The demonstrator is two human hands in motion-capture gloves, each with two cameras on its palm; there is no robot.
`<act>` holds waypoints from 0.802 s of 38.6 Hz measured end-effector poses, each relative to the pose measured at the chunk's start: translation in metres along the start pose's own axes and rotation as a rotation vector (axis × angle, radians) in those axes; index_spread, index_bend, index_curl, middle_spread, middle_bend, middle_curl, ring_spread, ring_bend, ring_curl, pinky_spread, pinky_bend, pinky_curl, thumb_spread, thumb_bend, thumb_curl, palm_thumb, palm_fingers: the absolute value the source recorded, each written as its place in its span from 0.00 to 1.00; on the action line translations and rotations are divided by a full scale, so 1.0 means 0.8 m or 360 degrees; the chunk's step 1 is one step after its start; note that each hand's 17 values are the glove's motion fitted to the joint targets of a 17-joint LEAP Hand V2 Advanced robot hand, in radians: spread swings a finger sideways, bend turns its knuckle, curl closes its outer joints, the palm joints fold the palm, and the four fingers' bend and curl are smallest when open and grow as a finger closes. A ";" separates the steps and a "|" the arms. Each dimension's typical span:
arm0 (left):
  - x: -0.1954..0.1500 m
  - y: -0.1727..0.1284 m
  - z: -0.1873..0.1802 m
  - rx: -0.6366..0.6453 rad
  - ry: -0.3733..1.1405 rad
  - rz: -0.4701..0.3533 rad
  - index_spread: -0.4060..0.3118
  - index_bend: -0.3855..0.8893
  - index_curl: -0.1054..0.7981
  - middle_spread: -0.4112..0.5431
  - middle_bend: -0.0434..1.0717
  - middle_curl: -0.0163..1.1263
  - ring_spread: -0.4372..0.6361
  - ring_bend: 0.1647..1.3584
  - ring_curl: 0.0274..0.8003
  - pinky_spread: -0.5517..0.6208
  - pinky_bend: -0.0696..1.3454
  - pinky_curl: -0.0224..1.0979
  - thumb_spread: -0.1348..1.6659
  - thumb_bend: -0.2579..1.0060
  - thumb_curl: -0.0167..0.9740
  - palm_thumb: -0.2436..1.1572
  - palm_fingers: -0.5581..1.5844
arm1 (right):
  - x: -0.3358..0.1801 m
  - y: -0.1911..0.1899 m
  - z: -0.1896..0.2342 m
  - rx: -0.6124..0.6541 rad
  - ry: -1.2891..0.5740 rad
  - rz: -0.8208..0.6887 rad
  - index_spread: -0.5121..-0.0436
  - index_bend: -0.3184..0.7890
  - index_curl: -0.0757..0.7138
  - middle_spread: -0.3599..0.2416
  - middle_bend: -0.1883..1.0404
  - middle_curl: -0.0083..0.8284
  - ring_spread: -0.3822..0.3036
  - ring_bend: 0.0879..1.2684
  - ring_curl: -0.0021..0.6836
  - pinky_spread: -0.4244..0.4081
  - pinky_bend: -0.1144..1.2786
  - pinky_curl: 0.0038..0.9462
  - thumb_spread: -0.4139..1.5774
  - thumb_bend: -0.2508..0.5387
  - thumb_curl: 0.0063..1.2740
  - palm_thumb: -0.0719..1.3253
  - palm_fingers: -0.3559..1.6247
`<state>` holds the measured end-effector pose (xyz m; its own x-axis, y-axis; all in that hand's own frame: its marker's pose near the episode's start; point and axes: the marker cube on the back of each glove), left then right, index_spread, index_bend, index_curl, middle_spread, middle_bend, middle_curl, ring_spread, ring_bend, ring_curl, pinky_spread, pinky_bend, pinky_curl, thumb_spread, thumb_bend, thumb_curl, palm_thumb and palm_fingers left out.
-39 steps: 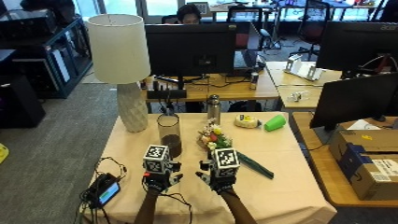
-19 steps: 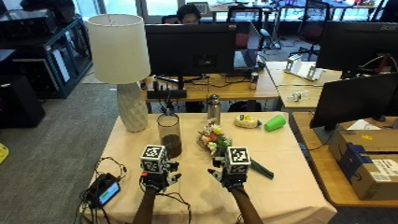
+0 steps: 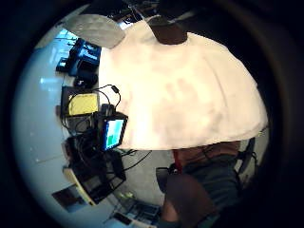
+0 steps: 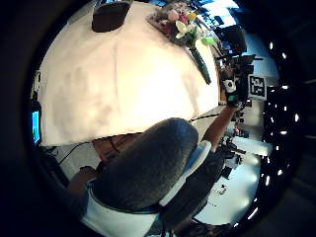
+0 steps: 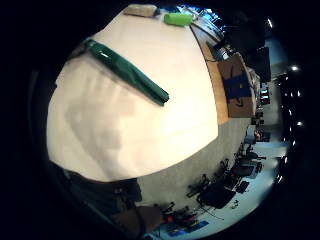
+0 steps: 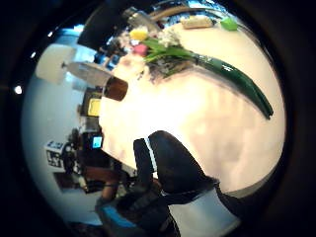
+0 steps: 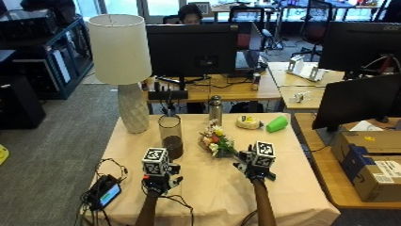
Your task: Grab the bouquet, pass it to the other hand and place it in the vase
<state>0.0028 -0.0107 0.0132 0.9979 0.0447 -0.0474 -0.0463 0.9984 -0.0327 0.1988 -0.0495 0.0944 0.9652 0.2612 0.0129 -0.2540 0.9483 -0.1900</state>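
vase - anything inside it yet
No flowers: the vase stands upright with something dark filling its bottom, too unclear to name. The bouquet lies on the table beside it, its stem end hidden under the right hand.

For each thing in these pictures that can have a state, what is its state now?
bouquet: lying on the table, not held
vase: upright, without flowers
lamp: upright
green cup: on its side
left hand: above the table, holds nothing
right hand: over the bouquet's stem, not gripping

Both forearms reach forward, left hand (image 7: 160, 181) and right hand (image 7: 255, 170) well apart, the right's fingers (image 6: 170, 165) loosely curled
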 end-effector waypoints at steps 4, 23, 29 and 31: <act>0.000 0.001 0.001 -0.0010 0.0005 0.0005 0.68 0.38 0.30 0.73 0.25 0.29 0.87 0.40 0.27 0.88 0.50 0.31 0.59 0.15 0.16 0.11 0.25 | 0.007 0.010 -0.017 -0.0035 -0.0063 0.0063 0.25 0.37 0.36 0.67 0.30 0.36 0.85 0.11 0.31 0.89 0.49 0.37 0.76 0.30 0.21 0.25 0.14; -0.016 -0.015 0.026 -0.0045 0.0020 -0.0041 0.68 0.38 0.30 0.74 0.24 0.30 0.87 0.40 0.28 0.88 0.51 0.32 0.59 0.15 0.17 0.11 0.24 | 0.035 -0.018 0.046 -0.0239 -0.0214 0.0097 0.28 0.38 0.31 0.69 0.31 0.36 0.86 0.13 0.35 0.89 0.50 0.37 0.74 0.31 0.24 0.34 0.15; -0.018 -0.011 0.025 -0.0056 0.0026 -0.0049 0.68 0.38 0.30 0.74 0.23 0.30 0.87 0.40 0.28 0.88 0.51 0.32 0.59 0.15 0.17 0.11 0.24 | 0.048 -0.011 0.051 -0.0305 -0.0105 0.0348 0.34 0.35 0.29 0.61 0.37 0.39 0.78 0.33 0.43 0.87 0.47 0.34 0.75 0.37 0.27 0.45 0.34; -0.018 -0.011 0.025 -0.0055 0.0031 -0.0047 0.68 0.38 0.30 0.75 0.23 0.30 0.87 0.40 0.28 0.88 0.51 0.32 0.59 0.15 0.17 0.11 0.24 | 0.051 -0.014 0.050 -0.0249 -0.0073 0.0363 0.37 0.34 0.27 0.57 0.44 0.42 0.69 0.40 0.45 0.85 0.45 0.32 0.75 0.40 0.28 0.50 0.43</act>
<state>-0.0100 -0.0194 0.0338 0.9978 0.0141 -0.0653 -0.0186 0.9975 -0.0689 0.2390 -0.0424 0.1362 0.8795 0.4758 -0.0035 -0.4481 0.8257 -0.3427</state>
